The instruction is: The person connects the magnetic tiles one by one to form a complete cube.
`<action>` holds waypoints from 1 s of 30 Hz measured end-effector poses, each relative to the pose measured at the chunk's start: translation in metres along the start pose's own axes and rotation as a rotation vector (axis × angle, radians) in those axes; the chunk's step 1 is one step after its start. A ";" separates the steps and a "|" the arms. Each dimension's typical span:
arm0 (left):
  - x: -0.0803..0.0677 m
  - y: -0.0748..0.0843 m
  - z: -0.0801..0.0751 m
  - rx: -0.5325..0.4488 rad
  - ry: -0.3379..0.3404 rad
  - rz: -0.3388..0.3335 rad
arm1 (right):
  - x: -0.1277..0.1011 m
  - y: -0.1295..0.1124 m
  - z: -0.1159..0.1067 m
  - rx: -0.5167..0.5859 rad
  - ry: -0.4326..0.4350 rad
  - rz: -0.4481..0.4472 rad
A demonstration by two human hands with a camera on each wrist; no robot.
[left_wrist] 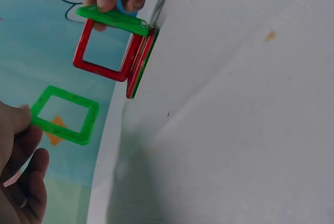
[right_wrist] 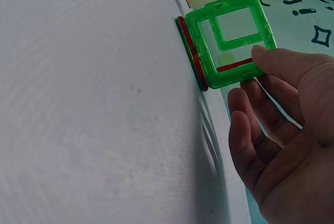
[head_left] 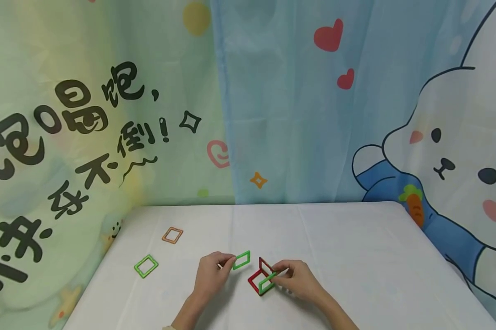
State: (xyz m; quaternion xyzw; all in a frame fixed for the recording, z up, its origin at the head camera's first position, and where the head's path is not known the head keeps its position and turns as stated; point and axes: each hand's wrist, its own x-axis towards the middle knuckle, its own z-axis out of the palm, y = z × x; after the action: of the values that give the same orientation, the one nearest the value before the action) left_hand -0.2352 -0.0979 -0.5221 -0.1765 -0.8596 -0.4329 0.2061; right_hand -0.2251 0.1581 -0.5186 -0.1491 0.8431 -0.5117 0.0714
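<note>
The step in hand seems to be the adding of one more tile to a small structure of magnetic square frames [head_left: 261,279] that stands on the white worktop [head_left: 355,256]: the right hand [head_left: 299,280] steadies it, with the fingers [right_wrist: 292,65] pinched on its upright green frame [right_wrist: 232,41] above a flat red frame [head_left: 255,277]. Just left of the structure, the left hand [head_left: 211,275] holds a loose green frame [head_left: 242,260] in the air, its fingers clamped on one edge. I judge that the next move calls for bringing this tile edge to edge with the structure; a second green frame [head_left: 146,266] and an orange frame [head_left: 172,235] lie further left of the structure.
</note>
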 end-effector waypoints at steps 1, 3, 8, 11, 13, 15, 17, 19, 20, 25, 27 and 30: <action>-0.002 0.001 0.001 -0.002 -0.007 -0.004 | -0.001 0.000 0.000 -0.001 0.000 0.005; -0.004 0.002 0.003 -0.009 -0.024 -0.009 | -0.003 0.000 0.001 0.005 0.001 0.009; -0.009 0.005 0.008 -0.028 -0.073 -0.014 | -0.004 0.001 0.001 0.016 -0.002 0.011; -0.010 0.006 0.010 -0.033 -0.083 -0.011 | -0.003 0.001 0.001 0.030 -0.008 0.006; -0.010 0.006 0.011 -0.040 -0.083 -0.001 | -0.002 0.001 0.001 0.035 -0.011 -0.001; -0.010 0.007 0.012 -0.051 -0.083 0.005 | -0.002 0.001 0.001 0.036 -0.009 -0.004; -0.011 0.007 0.013 -0.066 -0.088 0.006 | -0.001 0.001 0.000 0.032 -0.008 -0.008; -0.011 0.007 0.014 -0.077 -0.097 -0.009 | -0.002 0.001 0.000 0.029 -0.011 -0.010; -0.011 0.008 0.014 -0.078 -0.101 -0.021 | -0.002 0.001 0.000 0.028 -0.012 -0.009; -0.012 0.009 0.014 -0.082 -0.122 -0.063 | -0.003 0.002 0.001 0.032 -0.017 -0.013; -0.012 0.010 0.014 -0.084 -0.126 -0.065 | -0.003 0.002 0.001 0.032 -0.014 -0.013; -0.013 0.010 0.014 -0.079 -0.132 -0.068 | -0.002 0.002 0.001 0.034 -0.010 -0.010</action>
State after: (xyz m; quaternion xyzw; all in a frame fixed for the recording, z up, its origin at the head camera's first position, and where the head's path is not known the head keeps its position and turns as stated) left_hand -0.2227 -0.0822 -0.5296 -0.1837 -0.8591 -0.4606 0.1269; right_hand -0.2231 0.1587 -0.5214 -0.1549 0.8331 -0.5255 0.0756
